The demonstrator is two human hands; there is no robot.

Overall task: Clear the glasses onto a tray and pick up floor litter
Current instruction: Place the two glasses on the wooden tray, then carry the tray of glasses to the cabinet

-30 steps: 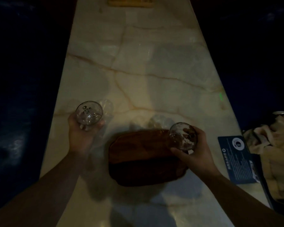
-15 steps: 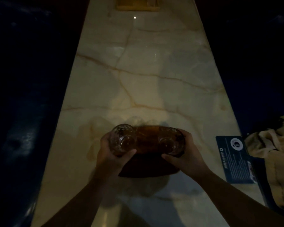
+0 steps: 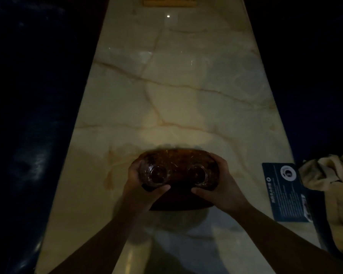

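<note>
Glasses first: two of them, the left glass [image 3: 157, 173] and the right glass [image 3: 198, 174], stand upright side by side over the dark wooden tray [image 3: 178, 159], near the tray's left and right ends. I judge they are resting on it or a hair above it; the light is too dim for me to tell whether their bases touch the wood. My left hand [image 3: 142, 189] is wrapped around the left glass, thumb across its near side, and my right hand [image 3: 224, 186] is curled around the right glass in the same way. Both hands are closed on their glasses, neither released.

The tray lies on the marble table [image 3: 186, 99], close to the near edge and roughly midway between the long left and right edges. I see no other glasses anywhere on the table, so the clearing part looks almost done once I let go. At the right edge a dark printed card [image 3: 285, 192] lies flat, with a beige cloth [image 3: 333, 175] just beyond it. At the far edge sits a wooden holder [image 3: 169, 1], mostly cut off.

The floor on both sides is black in this view; I can make out no litter, so that half of the job looks untouched.
</note>
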